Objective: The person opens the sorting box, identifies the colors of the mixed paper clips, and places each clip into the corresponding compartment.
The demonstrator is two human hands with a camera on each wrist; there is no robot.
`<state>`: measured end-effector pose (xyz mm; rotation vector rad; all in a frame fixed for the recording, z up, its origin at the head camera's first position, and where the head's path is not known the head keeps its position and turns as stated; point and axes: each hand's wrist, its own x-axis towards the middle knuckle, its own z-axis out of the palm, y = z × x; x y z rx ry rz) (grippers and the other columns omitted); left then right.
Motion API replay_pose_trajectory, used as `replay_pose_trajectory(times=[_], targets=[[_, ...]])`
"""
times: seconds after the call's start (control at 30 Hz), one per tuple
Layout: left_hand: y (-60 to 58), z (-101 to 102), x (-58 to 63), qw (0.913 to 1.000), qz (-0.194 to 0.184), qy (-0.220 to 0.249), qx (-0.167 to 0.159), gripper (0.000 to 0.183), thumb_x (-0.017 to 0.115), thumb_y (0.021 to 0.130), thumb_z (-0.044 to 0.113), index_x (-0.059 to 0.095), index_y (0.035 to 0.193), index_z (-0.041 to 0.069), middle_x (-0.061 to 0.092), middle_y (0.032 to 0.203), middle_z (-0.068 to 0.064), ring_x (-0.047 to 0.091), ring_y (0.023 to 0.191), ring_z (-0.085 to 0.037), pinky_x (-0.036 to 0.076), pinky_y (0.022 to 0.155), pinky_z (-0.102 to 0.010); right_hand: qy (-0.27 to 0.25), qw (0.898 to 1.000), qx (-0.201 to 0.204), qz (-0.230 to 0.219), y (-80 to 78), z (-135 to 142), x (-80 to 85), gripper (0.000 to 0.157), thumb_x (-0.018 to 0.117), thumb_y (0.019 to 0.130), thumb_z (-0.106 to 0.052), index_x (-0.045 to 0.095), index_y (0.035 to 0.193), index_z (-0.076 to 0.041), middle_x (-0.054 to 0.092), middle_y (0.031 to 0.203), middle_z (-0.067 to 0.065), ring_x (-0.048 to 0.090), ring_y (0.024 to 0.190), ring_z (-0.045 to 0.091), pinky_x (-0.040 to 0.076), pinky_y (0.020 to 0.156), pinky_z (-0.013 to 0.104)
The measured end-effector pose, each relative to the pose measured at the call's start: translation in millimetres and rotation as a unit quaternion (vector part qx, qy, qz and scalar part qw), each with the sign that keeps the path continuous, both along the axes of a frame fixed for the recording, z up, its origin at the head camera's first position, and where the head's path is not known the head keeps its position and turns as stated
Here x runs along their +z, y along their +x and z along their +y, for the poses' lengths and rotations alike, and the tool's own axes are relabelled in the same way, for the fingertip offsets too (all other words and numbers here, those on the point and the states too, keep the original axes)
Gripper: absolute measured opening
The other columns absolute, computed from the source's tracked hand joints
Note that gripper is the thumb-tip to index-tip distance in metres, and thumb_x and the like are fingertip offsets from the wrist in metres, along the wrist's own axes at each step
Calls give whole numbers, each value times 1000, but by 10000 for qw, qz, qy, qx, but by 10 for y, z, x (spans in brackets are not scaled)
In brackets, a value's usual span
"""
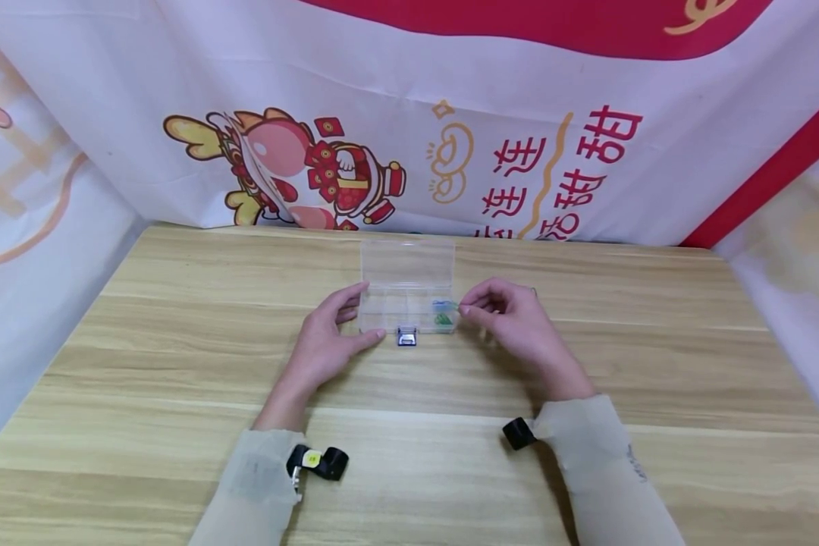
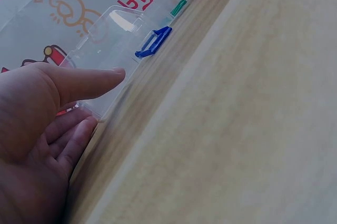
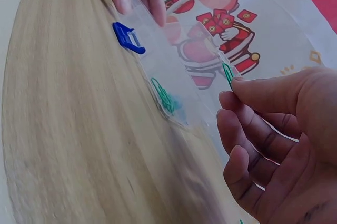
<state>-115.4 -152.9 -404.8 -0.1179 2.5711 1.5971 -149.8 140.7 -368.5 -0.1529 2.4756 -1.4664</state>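
Observation:
A clear plastic compartment box (image 1: 394, 305) sits on the table with its lid (image 1: 407, 264) raised at the back. Its blue latch (image 1: 406, 337) hangs at the front. Green paper clips (image 3: 164, 97) lie in the front right compartment, and blue ones (image 1: 444, 305) in the compartment behind. My left hand (image 1: 327, 334) holds the box's left end, thumb along the front edge and fingers at the side. Between thumb and index finger, my right hand (image 1: 512, 315) pinches a green paper clip (image 3: 227, 72), just beside the box's right end.
The wooden table (image 1: 409, 470) spreads around the box. Behind it hangs a white cloth (image 1: 396, 76) with red and cartoon prints. A sliver of green (image 3: 241, 222) shows on the table below the right hand.

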Motion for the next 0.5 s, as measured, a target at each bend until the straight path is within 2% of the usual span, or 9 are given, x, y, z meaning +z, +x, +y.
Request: replay_pose_trajectory(times=[0.3,0.5], targets=[[-3,-3,-5,10000,-12,0,6,80,88,91,20,49,161,27,56,158,-9,55,146,-34,46,127,-49,-128,9999,70,-52,-7,-66,-28,14,76,100,-19,73,111,-11,70,101,8,60,87,24,55,66,28],[4,-2,5,10000,9,15,-2,80,88,91,20,50,161,27,56,158,-9,55,146,-35,46,126,-50,-72,9999,39,-135,-8,-88,-39,13,76,101,-21,73,111,-13,70,101,7,61,86,26,55,64,28]])
